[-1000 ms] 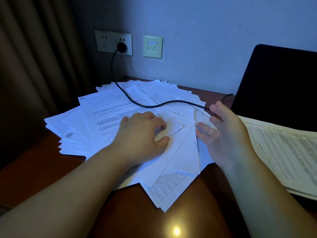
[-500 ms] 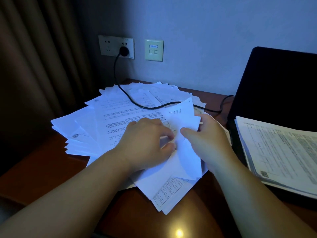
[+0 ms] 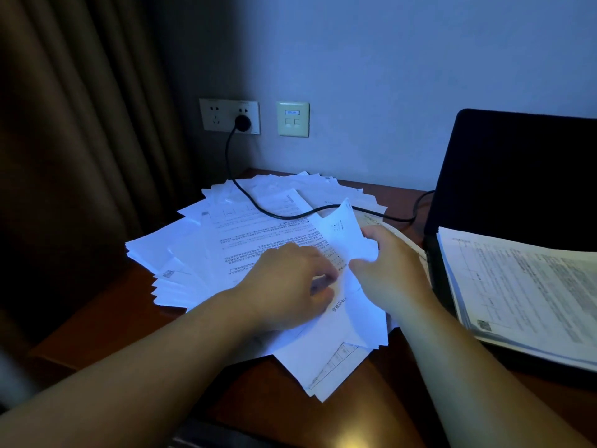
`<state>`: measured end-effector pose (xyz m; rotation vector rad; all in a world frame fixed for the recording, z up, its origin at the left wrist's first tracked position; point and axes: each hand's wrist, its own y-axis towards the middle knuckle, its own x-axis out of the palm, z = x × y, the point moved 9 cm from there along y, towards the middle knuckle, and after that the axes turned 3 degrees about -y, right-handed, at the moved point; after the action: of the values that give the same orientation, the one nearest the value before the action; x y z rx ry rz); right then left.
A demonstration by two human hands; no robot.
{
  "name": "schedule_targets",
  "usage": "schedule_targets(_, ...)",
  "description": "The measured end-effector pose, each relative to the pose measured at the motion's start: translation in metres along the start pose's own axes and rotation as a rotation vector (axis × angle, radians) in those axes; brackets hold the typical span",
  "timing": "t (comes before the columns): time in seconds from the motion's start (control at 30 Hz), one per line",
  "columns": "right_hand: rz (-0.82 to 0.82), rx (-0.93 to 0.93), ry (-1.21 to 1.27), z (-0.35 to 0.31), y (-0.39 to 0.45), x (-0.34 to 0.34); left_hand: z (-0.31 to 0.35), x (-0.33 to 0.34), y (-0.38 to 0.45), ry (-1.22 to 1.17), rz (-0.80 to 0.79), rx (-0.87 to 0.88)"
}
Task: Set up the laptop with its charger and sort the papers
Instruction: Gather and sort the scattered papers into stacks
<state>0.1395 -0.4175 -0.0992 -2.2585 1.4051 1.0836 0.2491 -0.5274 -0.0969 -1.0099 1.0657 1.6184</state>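
A loose, fanned-out heap of white printed papers [image 3: 245, 240] covers the left half of a dark wooden desk [image 3: 365, 412], overlapping at many angles. The right hand [image 3: 392, 273] pinches the edge of one sheet [image 3: 347, 234] between thumb and fingers and lifts it, so the sheet stands curled above the heap. The left hand [image 3: 287, 286] rests on the heap just beside it, fingers curled, fingertips pressing the sheets beneath and seeming to nip an edge; exactly what it holds is hidden. A black charger cable [image 3: 274, 213] lies across the far side of the heap, running from a plug [image 3: 242, 122] in the wall socket [image 3: 230, 116] to the open, dark laptop [image 3: 517, 176] at the right. A neater stack [image 3: 529, 292] of printed pages rests on the laptop's base. To do this step well, the left hand should likely pin the lower sheets while the right peels away only one page. The lift should stay low and slow, so that neighbouring pages do not slide off the desk edge. It should also keep clear of the cable, which could snag or drag papers.
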Motion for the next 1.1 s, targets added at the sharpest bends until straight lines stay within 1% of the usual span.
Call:
schedule_targets(0.2,-0.005,-0.026,-0.041,0.004,0.006,-0.005,0.001,0.004,-0.002,0.012,0.021,-0.001)
schedule_targets(0.33,0.021,0.006,-0.039,0.011,0.010,-0.013,0.000,0.003,-0.001,-0.011,0.011,-0.014)
schedule_targets(0.47,-0.031,-0.059,-0.046,0.001,0.006,-0.010,0.000,0.004,0.000,0.002,0.005,-0.020)
schedule_targets(0.67,0.054,-0.124,-0.200,-0.009,0.001,-0.018,0.002,0.004,0.001,-0.009,0.002,0.001)
schedule_targets(0.73,0.093,-0.132,-0.216,-0.011,-0.001,-0.024,0.000,0.002,0.004,-0.020,-0.016,-0.012)
schedule_targets(0.8,0.092,-0.136,-0.208,-0.012,-0.002,-0.026,-0.004,-0.003,0.008,-0.043,-0.019,-0.041)
schedule_targets(0.87,0.066,-0.147,-0.207,-0.015,-0.004,-0.027,-0.009,-0.011,0.014,-0.051,0.003,-0.071)
schedule_targets(0.97,0.023,-0.172,-0.214,-0.020,-0.006,-0.030,-0.020,-0.031,0.025,-0.019,0.091,-0.120)
schedule_targets(1.03,0.003,-0.202,-0.216,-0.023,-0.007,-0.033,-0.027,-0.048,0.036,0.011,0.151,-0.138)
schedule_targets(1.1,-0.002,-0.249,-0.219,-0.027,-0.008,-0.037,-0.032,-0.060,0.049,0.029,0.172,-0.143)
